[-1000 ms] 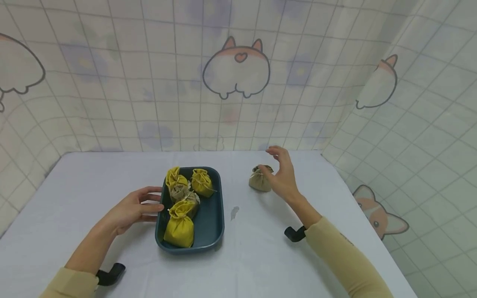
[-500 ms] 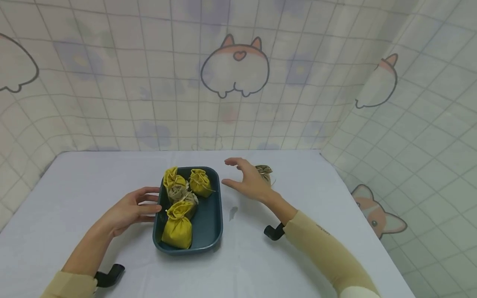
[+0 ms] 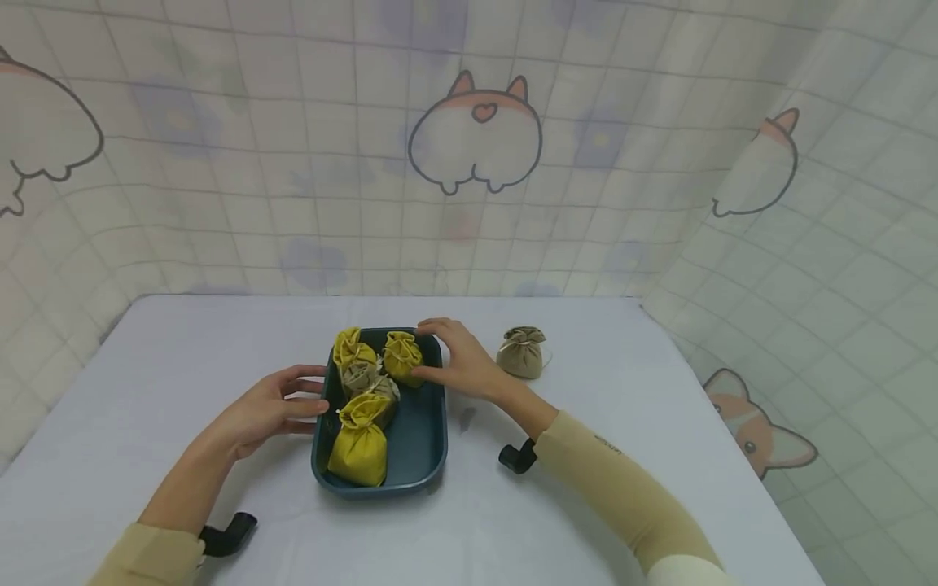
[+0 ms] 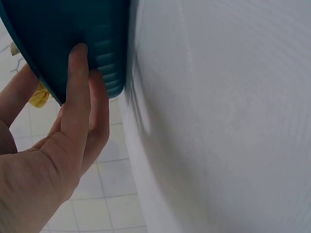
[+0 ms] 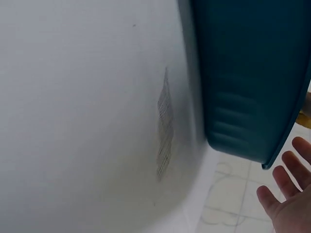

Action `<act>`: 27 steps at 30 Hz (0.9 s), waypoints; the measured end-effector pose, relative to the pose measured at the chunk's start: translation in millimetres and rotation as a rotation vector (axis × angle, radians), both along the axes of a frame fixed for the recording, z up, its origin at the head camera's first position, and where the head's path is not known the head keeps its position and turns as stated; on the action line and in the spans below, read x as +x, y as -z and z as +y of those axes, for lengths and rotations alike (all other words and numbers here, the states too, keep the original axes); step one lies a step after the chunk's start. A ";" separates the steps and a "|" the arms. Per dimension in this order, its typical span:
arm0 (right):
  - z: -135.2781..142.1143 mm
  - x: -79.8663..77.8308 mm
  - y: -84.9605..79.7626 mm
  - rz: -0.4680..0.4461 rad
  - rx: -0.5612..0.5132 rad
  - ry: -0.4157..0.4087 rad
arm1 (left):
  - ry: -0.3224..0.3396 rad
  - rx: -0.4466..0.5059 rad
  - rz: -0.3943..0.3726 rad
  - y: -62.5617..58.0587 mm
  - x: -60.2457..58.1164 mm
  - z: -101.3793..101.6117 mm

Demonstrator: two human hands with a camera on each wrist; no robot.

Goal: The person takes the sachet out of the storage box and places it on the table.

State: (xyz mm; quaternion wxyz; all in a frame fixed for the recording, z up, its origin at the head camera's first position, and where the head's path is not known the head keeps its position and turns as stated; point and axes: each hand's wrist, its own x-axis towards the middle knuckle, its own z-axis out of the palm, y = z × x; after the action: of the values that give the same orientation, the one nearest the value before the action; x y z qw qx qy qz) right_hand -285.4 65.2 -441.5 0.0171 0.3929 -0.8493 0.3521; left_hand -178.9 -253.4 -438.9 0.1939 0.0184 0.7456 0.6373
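A dark teal plastic tray (image 3: 418, 439) stands on the white table. Inside it, yellow drawstring pouches (image 3: 357, 457) and beige ones (image 3: 359, 377) crowd the left side, with another yellow pouch (image 3: 402, 358) at the back right. My left hand (image 3: 274, 407) holds the tray's left side, fingers along the outer wall (image 4: 77, 73) and thumb at the rim. Over the tray's back right rim reaches my right hand (image 3: 462, 358), fingers apart, thumb tip close to the back right yellow pouch. In the right wrist view its spread fingers (image 5: 286, 179) show beyond the tray corner.
A single beige drawstring pouch (image 3: 521, 352) sits on the table (image 3: 572, 350) right of the tray. A small grey mark (image 3: 466, 418) shows on the cloth. Behind the table hangs a checked curtain (image 3: 308, 220) printed with cartoon dogs.
My right hand has moved left from beside the lone beige pouch to the tray's back right corner, leaving that pouch in place. The left hand stays at the tray's side.
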 end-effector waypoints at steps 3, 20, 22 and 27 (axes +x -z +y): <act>-6.3 -1.2 1.5 0.027 -0.001 -0.003 | -0.004 -0.005 -0.002 0.7 -0.2 0.2; -26.8 -1.5 5.2 0.059 0.104 0.054 | 0.003 -0.010 -0.007 0.1 -3.3 1.8; -27.6 -0.2 4.4 0.079 0.111 0.070 | 0.004 -0.012 -0.005 -0.3 -3.4 2.9; -28.3 3.1 2.2 0.132 0.142 0.126 | 0.000 -0.018 -0.007 -0.1 -3.7 6.0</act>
State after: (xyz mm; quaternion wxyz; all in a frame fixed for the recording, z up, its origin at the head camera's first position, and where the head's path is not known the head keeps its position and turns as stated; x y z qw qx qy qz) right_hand -282.4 36.9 -443.7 0.0672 0.3611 -0.8923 0.2625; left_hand -182.6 -247.4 -438.8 0.1967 0.0142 0.7505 0.6307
